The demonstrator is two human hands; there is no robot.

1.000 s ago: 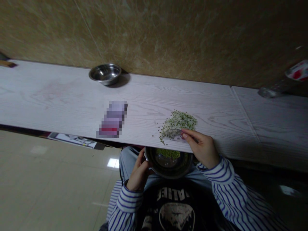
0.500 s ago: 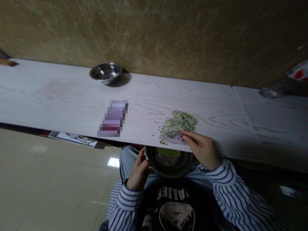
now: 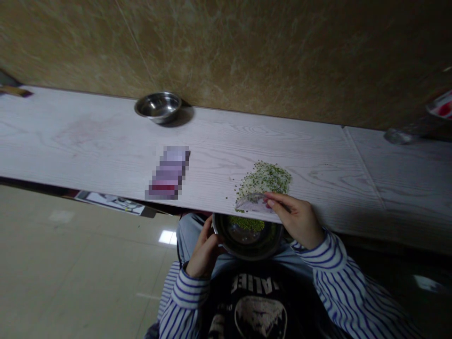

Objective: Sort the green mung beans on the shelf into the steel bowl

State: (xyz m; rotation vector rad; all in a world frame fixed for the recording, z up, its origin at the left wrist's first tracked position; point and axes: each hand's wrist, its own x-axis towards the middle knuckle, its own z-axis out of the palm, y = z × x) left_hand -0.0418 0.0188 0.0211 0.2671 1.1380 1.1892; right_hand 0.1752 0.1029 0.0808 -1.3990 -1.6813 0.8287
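Note:
My left hand point(image 3: 205, 249) grips the left rim of a metal bowl point(image 3: 247, 254), held over my lap just under the table's front edge. Green beans, which look like mung beans point(image 3: 247, 223), lie inside it against the far side. Between the fingertips of my right hand point(image 3: 296, 214) is a thin, clear, curved piece of plastic point(image 3: 252, 202). It rests on the table at the near side of a pile of green beans mixed with white grains point(image 3: 266, 178). A few beans lie loose around the pile.
A second metal bowl point(image 3: 158, 108) stands at the back by the wall. A blurred-out flat rectangular object point(image 3: 169, 172) lies left of the pile. At the far right a clear plastic bottle point(image 3: 402, 135) lies on the long pale wooden table point(image 3: 106, 141).
The view has shifted slightly, so the table's things sit a little further right. Both hands keep their holds, and the pile looks nearly the same.

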